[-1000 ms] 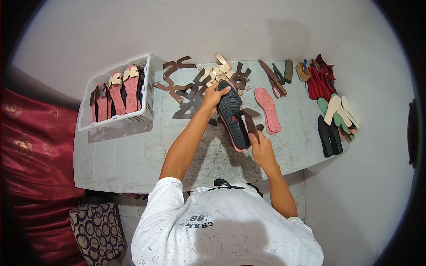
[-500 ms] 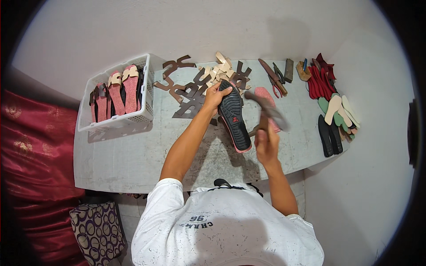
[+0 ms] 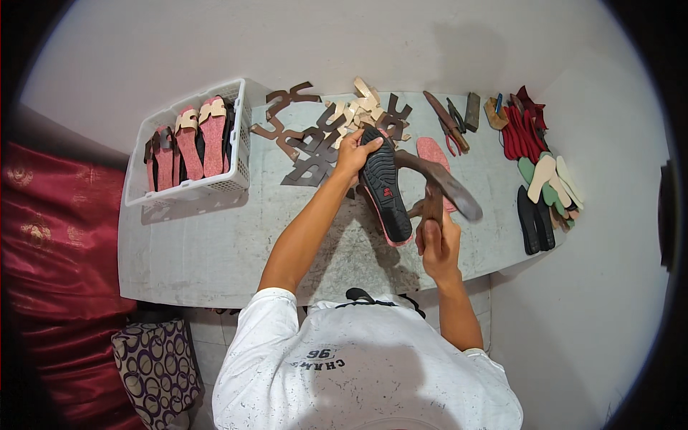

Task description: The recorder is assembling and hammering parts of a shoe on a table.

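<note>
My left hand (image 3: 351,153) grips the toe end of a sandal (image 3: 388,188), whose ridged black sole faces up and whose pink edge shows along its side and heel. My right hand (image 3: 439,249) is wrapped round the wooden handle of a shoemaker's hammer (image 3: 456,192). Its broad dark metal head is just right of the sandal, apart from the sole. Partly hidden behind the hammer, a pink footbed (image 3: 432,152) lies on the table. Below the sandal's heel, a dark shadow falls on the tabletop.
A white basket (image 3: 245,136) of pink sandals stands at left. Brown and cream strap pieces (image 3: 315,136) lie scattered mid-table. Pliers (image 3: 454,135) and a dark block (image 3: 472,112) are at the back right. Red pieces (image 3: 519,136), insoles (image 3: 542,178) and black soles (image 3: 529,222) lie at far right.
The hammer and my right hand have shifted slightly right, with the head less blurred. The sandal in my left hand has moved a little to the right.
</note>
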The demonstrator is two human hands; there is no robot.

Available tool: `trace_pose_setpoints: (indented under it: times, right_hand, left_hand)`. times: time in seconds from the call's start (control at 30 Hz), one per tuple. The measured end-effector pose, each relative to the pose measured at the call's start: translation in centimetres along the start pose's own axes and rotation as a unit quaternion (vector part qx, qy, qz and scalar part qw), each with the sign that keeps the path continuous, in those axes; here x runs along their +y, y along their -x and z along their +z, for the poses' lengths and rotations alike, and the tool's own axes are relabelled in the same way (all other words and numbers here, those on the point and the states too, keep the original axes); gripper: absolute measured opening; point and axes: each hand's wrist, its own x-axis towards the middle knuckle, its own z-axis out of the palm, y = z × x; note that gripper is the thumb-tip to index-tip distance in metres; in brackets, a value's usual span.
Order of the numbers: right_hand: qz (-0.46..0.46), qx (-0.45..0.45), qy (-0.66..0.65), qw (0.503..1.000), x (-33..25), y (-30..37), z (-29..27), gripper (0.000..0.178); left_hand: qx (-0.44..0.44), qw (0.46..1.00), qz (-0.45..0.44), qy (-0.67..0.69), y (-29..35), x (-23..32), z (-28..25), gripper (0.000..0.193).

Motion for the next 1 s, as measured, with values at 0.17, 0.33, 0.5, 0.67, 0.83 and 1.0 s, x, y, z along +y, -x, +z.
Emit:
trace_pose_setpoints:
  times: [0.17, 0.33, 0.5, 0.67, 0.83, 1.0]
  right_hand:
    - [0.143, -0.064, 0.183, 0.971, 3.0, 1.8, 0.8, 0.03]
    - [0.138, -0.052, 0.148, 0.978, 3.8, 1.7, -0.6, 0.025]
    - [0.074, -0.001, 0.036, 0.997, -0.2, 1.9, -0.9, 0.036]
    - [0.081, -0.002, 0.049, 0.996, 4.1, 4.0, 0.2, 0.045]
    - [0.149, -0.01, 0.134, 0.98, 5.1, 3.9, -0.7, 0.036]
    - [0.211, -0.01, -0.001, 0.978, 1.1, 3.3, -2.0, 0.039]
  left_hand:
    - [0.013, 1.0, 0.0, 0.008, 0.3, 0.5, 0.7, 0.015]
    - [0.004, 1.0, 0.014, -0.013, 0.3, 0.1, 0.8, 0.019]
    - [0.007, 1.0, 0.006, -0.022, 0.2, 0.2, 0.5, 0.021]
    - [0.002, 1.0, 0.015, -0.018, 0.2, 0.2, 1.1, 0.017]
    - [0.003, 1.0, 0.001, 0.008, 0.3, 0.5, 1.1, 0.018]
    - [-0.008, 0.999, -0.023, 0.022, 1.0, 2.2, 2.1, 0.019]
